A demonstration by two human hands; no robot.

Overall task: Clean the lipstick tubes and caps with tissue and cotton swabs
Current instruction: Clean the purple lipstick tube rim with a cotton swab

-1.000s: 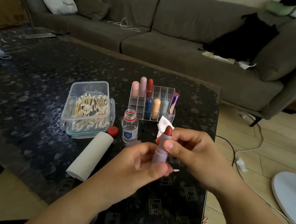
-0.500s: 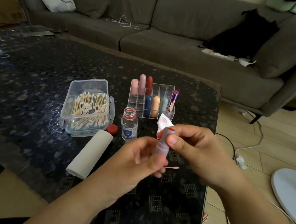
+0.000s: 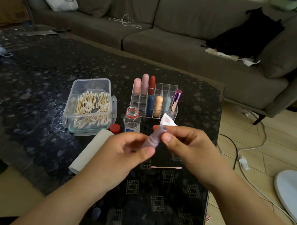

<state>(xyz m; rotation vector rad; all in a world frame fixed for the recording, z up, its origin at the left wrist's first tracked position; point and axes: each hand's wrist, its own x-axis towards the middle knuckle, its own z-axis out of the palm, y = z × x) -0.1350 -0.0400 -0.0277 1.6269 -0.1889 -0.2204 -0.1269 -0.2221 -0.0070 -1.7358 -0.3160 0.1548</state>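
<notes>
A grey sofa [image 3: 180, 51] runs behind the dark patterned table [image 3: 35, 95], with a black garment [image 3: 244, 40] and a white cord [image 3: 125, 22] lying on it. White and black cables [image 3: 240, 149] trail across the wooden floor [image 3: 274, 142], beside what may be a fan base [image 3: 289, 193].

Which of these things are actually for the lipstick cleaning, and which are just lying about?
For the job:
- lipstick tube, held by left hand and right hand
- stained tissue
- used swab
- swab box
- open bottle
- tissue roll
- lipstick organizer

Lying about:
- white cord and black cloth on sofa
- floor cables
</notes>
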